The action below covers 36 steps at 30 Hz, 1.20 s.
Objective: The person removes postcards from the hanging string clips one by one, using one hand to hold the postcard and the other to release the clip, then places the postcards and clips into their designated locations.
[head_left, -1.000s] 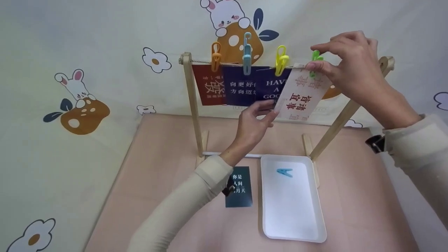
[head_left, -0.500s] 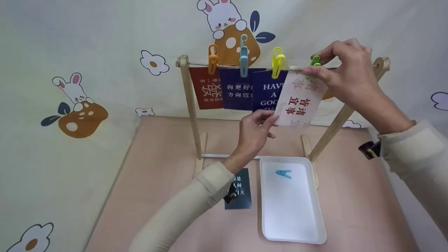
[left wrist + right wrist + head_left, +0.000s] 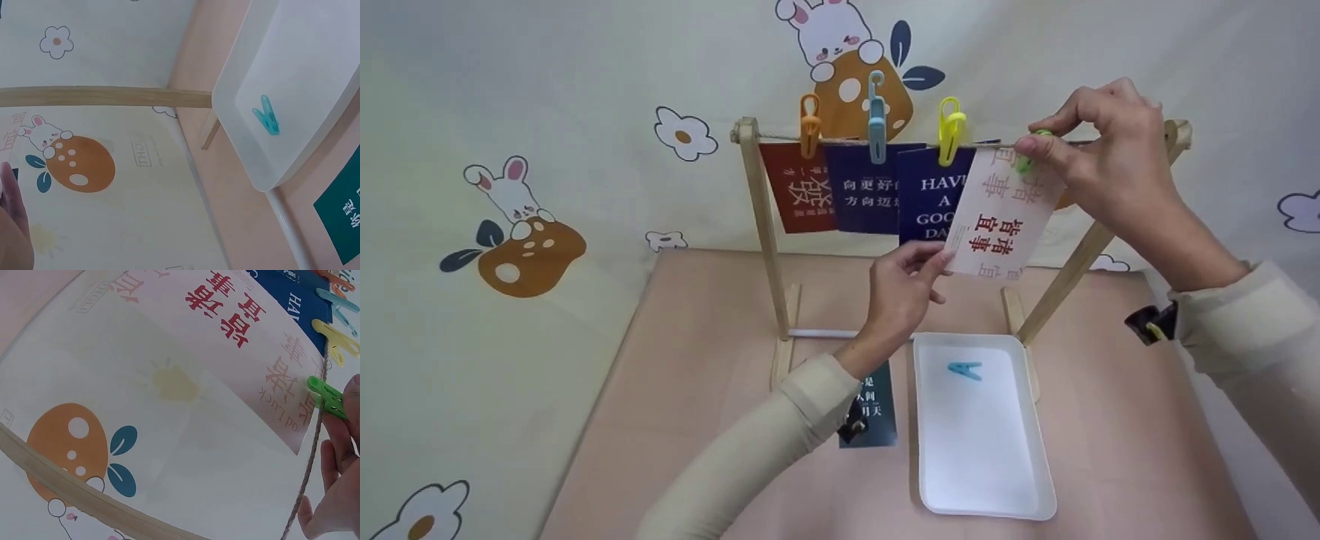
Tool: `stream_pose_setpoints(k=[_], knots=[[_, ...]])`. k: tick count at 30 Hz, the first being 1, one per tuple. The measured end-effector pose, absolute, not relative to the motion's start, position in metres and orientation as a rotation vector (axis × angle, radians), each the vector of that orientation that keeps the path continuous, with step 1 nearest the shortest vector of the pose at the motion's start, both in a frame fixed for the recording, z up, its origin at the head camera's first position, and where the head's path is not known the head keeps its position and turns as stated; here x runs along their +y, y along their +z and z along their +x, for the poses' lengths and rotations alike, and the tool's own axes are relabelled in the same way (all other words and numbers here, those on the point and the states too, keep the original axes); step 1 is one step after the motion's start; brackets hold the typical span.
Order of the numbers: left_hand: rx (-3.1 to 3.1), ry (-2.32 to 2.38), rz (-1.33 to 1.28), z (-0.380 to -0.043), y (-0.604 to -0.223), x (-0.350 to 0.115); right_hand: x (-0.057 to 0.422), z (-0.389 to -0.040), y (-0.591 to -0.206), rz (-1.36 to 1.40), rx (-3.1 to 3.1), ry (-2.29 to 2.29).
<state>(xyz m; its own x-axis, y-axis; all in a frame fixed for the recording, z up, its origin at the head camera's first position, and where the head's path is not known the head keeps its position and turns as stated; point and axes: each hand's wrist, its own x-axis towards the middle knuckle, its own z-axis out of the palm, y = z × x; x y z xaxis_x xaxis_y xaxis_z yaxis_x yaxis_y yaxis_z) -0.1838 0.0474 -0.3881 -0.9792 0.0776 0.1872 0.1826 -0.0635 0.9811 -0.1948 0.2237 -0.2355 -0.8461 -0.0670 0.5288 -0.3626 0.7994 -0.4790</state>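
A pale pink card (image 3: 997,214) with red characters hangs slantwise at the rope's right part, its top edge close to the rope (image 3: 306,481). My left hand (image 3: 901,289) pinches its lower left corner between thumb and fingers. With thumb and forefinger, my right hand (image 3: 1117,154) squeezes the handles of a green clothespin (image 3: 329,396). That clothespin's tips lie over the card's top edge at the rope. Only part of the left hand (image 3: 14,225) shows in the left wrist view. To the left, a yellow clothespin (image 3: 951,133) holds a navy card (image 3: 926,195).
Further left hang another blue card (image 3: 862,195) under a light blue clothespin (image 3: 877,124) and a red card (image 3: 795,187) under an orange one (image 3: 809,127). Below, a white tray (image 3: 986,450) holds a blue clothespin (image 3: 964,370). A dark green card (image 3: 874,427) lies beside it. Wooden posts (image 3: 761,217) support the rope.
The green clothespin and the pale card have come slightly lower against the rope. My right thumb and forefinger have drawn closer together. My left hand keeps its pinch on the card.
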Motion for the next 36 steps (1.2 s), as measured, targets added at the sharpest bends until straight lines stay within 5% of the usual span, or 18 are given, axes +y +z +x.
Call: stream_pose_setpoints(k=[24, 36], knots=[[-2.196, -2.247, -0.198, -0.135, -0.380, 0.041, 0.239, -0.165, -0.253, 0.410, -2.087, 0.949], [-2.215, -2.383, -0.036, -0.110, -0.393, 0.038, 0.241, -0.151, -0.291, 0.438, -2.157, 0.992]])
